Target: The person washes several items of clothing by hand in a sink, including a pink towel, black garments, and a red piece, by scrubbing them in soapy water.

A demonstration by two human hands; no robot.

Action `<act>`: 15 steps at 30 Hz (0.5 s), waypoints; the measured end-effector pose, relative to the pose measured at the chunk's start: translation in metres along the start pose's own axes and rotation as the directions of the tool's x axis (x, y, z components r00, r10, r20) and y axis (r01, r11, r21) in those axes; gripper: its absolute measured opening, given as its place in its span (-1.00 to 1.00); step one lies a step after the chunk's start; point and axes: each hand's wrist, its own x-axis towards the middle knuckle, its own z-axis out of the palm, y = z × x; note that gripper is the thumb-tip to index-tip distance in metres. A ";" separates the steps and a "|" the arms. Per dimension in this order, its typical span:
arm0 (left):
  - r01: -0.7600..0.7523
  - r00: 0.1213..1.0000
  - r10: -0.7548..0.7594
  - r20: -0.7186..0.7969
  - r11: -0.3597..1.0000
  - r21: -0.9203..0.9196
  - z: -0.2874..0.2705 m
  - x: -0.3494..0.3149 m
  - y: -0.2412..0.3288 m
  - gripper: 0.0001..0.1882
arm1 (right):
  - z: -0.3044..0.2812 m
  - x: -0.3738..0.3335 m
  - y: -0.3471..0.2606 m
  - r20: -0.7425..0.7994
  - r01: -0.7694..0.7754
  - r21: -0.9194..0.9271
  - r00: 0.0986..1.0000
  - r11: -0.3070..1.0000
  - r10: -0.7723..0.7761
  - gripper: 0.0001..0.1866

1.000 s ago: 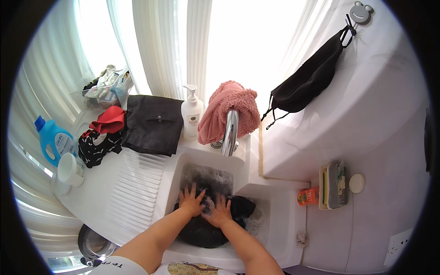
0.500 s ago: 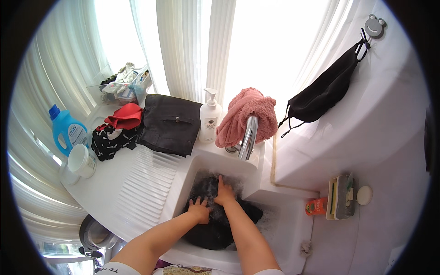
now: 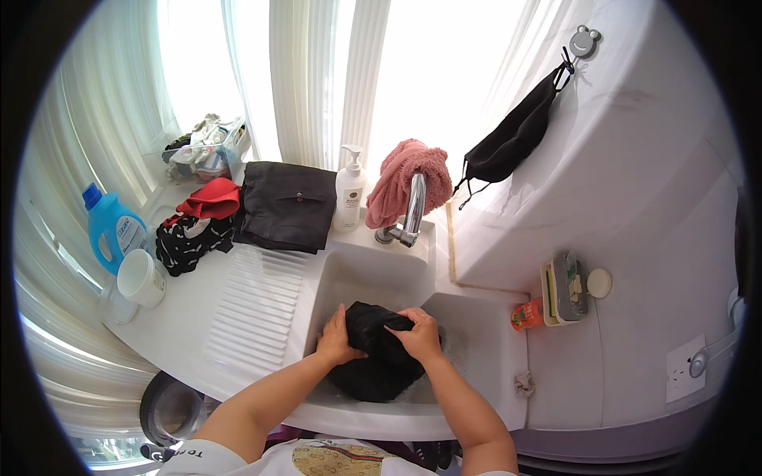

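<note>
Daylight enters through the window point(image 3: 460, 75), which is overexposed to white. The curtains point(image 3: 305, 103) are backlit. The faucet point(image 3: 416, 205) shows specular highlights; the black garment point(image 3: 373, 373) retains little detail. The wall point(image 3: 635, 166) carries soft gray shading. Straight edges bow toward the blackened corners.

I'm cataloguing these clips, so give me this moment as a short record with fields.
Left hand: pressed against the left side of the black cloth
Right hand: gripping the cloth near its upper right
Cloth position: bunched in the white sink
By the faucet: pink towel, white pump bottle
Left counter: folded dark garment, red cloth, blue jug, white tub
Right wall: black mask hanging from a grey hook
</note>
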 end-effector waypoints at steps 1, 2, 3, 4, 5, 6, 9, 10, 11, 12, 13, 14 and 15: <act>-0.022 1.000 0.022 0.019 1.000 0.020 -0.003 -0.005 0.010 0.43 | -0.008 -0.001 -0.009 -0.026 0.008 0.037 1.000 0.999 -0.007 -0.71; -0.100 0.989 0.095 -0.117 0.994 -0.039 -0.005 -0.014 0.022 0.22 | -0.017 0.000 -0.018 -0.052 0.023 0.074 0.998 0.997 -0.019 -0.72; -0.174 0.973 0.168 -0.155 0.984 -0.028 0.001 -0.006 0.015 0.10 | -0.022 0.000 -0.028 -0.072 0.041 0.119 0.997 0.992 -0.033 -0.72; -0.245 0.952 0.238 -0.195 0.969 -0.015 0.011 0.010 0.000 -0.02 | -0.028 0.001 -0.041 -0.085 0.032 0.162 0.996 0.986 -0.019 -0.74; -0.317 0.923 0.307 -0.232 0.949 -0.003 0.018 0.019 -0.006 -0.13 | -0.037 0.002 -0.051 -0.113 0.015 0.172 0.994 0.985 0.005 -0.74; -0.365 0.882 0.320 -0.347 0.928 -0.072 -0.001 0.010 0.019 -0.51 | -0.047 0.002 -0.056 -0.141 -0.008 0.182 0.989 0.983 0.034 -0.75; -0.515 0.837 0.266 -0.477 0.675 -0.527 -0.049 -0.001 0.066 -0.64 | -0.072 0.004 -0.048 -0.192 0.025 0.234 0.981 0.972 0.021 -0.77; -0.540 0.822 0.280 -0.496 0.658 -0.524 -0.063 -0.004 0.080 -0.65 | -0.078 0.005 -0.045 -0.192 0.010 0.271 0.980 0.962 0.044 -0.78; -0.564 0.808 0.295 -0.510 0.636 -0.526 -0.074 -0.005 0.095 -0.66 | -0.084 0.003 -0.041 -0.193 -0.008 0.302 0.979 0.953 0.069 -0.79; -0.592 0.789 0.309 -0.530 0.613 -0.524 -0.084 -0.007 0.105 -0.68 | -0.087 0.002 -0.032 -0.170 -0.053 0.409 0.976 0.911 0.133 -0.82; -0.540 0.825 0.322 -0.464 0.692 -0.479 -0.091 -0.009 0.111 -0.65 | -0.090 0.001 -0.024 -0.147 -0.092 0.424 0.975 0.901 0.168 -0.82; -0.485 0.859 0.325 -0.396 0.765 -0.423 -0.098 -0.011 0.116 -0.63 | -0.092 -0.001 -0.016 -0.122 -0.130 0.440 0.972 0.888 0.203 -0.81; -0.426 0.891 0.316 -0.327 0.832 -0.357 -0.101 -0.012 0.117 -0.61 | -0.092 -0.004 -0.007 -0.094 -0.170 0.458 0.967 0.873 0.238 -0.81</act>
